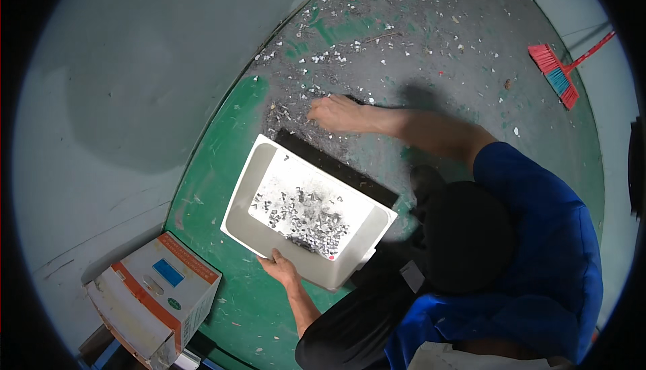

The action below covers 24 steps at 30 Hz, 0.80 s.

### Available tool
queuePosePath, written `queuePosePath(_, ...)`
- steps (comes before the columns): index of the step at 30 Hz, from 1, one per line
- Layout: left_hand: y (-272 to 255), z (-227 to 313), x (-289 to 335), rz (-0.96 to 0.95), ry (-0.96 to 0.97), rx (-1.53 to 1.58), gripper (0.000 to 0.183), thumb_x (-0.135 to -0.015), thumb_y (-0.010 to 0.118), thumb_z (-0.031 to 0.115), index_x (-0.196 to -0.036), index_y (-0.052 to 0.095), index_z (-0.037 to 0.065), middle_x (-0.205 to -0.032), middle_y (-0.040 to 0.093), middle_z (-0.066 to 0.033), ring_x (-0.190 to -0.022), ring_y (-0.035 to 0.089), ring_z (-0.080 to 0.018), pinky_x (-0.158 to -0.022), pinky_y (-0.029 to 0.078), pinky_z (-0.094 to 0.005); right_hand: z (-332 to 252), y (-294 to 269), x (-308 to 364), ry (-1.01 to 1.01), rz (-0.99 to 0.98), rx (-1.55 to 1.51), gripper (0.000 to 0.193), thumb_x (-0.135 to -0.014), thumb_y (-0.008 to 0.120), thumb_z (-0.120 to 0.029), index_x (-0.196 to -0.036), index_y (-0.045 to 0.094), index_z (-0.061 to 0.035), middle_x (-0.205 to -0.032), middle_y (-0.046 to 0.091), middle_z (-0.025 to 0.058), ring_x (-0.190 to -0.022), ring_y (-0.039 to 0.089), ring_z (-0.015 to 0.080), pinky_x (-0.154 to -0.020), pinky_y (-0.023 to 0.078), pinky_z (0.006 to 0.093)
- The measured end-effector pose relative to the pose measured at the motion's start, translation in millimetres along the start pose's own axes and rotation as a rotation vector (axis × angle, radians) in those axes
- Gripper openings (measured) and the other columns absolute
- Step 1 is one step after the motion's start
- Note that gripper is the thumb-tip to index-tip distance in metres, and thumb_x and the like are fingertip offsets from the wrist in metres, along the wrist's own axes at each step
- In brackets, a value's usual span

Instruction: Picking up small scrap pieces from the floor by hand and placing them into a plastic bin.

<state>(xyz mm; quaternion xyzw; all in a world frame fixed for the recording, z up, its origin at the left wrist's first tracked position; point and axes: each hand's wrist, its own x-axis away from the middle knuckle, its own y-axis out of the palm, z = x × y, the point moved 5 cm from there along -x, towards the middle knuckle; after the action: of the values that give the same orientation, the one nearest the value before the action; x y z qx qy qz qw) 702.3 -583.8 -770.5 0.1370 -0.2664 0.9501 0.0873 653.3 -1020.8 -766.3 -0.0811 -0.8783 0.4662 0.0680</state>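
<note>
A white rectangular bin (245, 188) lies tilted on the floor, with many small dark, curled bits scattered over its pale bottom. My left hand (281, 269) grips the near left rim of it, thumb over the edge. Beyond the bin's far side my right hand (336, 114) is down at the floor, fingers drawn together among loose debris (286, 116). What those fingers hold, if anything, is hidden. A dark strip, perhaps shadow, runs along the bin's far edge.
Green floor (208, 175) shows under grey dust and white chips farther off. A pale wall (134, 87) rises on the left. An orange-and-white carton (161, 289) stands at lower left. A red and blue broom (557, 77) leans at far right.
</note>
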Motion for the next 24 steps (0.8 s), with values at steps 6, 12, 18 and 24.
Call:
queuePosePath(6, -2, 2, 2, -0.003, 0.013, -0.034, 0.043, -0.09, 0.047, -0.005, -0.132, 0.039, -0.008, -0.122, 0.055, -0.0209, -0.109, 0.058, -0.0268, -0.094, 0.045, -0.0355, 15, 31, -11, -0.168, -0.145, 0.357, 0.015, -0.078, 0.06, -0.006, -0.088, 0.066, 0.0044, -0.096, 0.062, 0.0232, -0.085, 0.069, 0.0383, -0.07, 0.058, 0.0462)
queuePosePath(12, 3, 10, 4, 0.02, 0.018, -0.016, 0.042, -0.09, 0.048, -0.007, -0.131, 0.04, -0.009, -0.121, 0.055, -0.021, -0.11, 0.058, -0.0271, -0.096, 0.042, -0.0348, -1, 34, -18, -0.247, 0.013, 0.365, 0.014, -0.08, 0.059, -0.007, -0.085, 0.063, 0.0058, -0.093, 0.061, 0.0222, -0.077, 0.07, 0.0362, -0.065, 0.058, 0.0453)
queuePosePath(18, 1, 10, 3, 0.041, 0.005, -0.089, 0.042, -0.091, 0.05, -0.006, -0.131, 0.04, -0.009, -0.12, 0.057, -0.022, -0.107, 0.059, -0.0277, -0.095, 0.044, -0.0364, -8, 47, -29, -0.267, -0.04, 0.454, 0.014, -0.08, 0.059, -0.007, -0.085, 0.065, 0.0048, -0.09, 0.065, 0.0218, -0.075, 0.071, 0.0347, -0.064, 0.058, 0.044)
queuePosePath(24, 0, 8, 5, 0.04, 0.017, -0.057, 0.042, -0.091, 0.051, -0.005, -0.131, 0.04, -0.01, -0.119, 0.057, -0.0228, -0.107, 0.06, -0.0277, -0.095, 0.045, -0.0366, -11, 54, -29, -0.262, -0.121, 0.491, 0.014, -0.077, 0.062, -0.006, -0.082, 0.068, 0.0053, -0.088, 0.066, 0.0222, -0.077, 0.071, 0.0344, -0.065, 0.058, 0.0434)
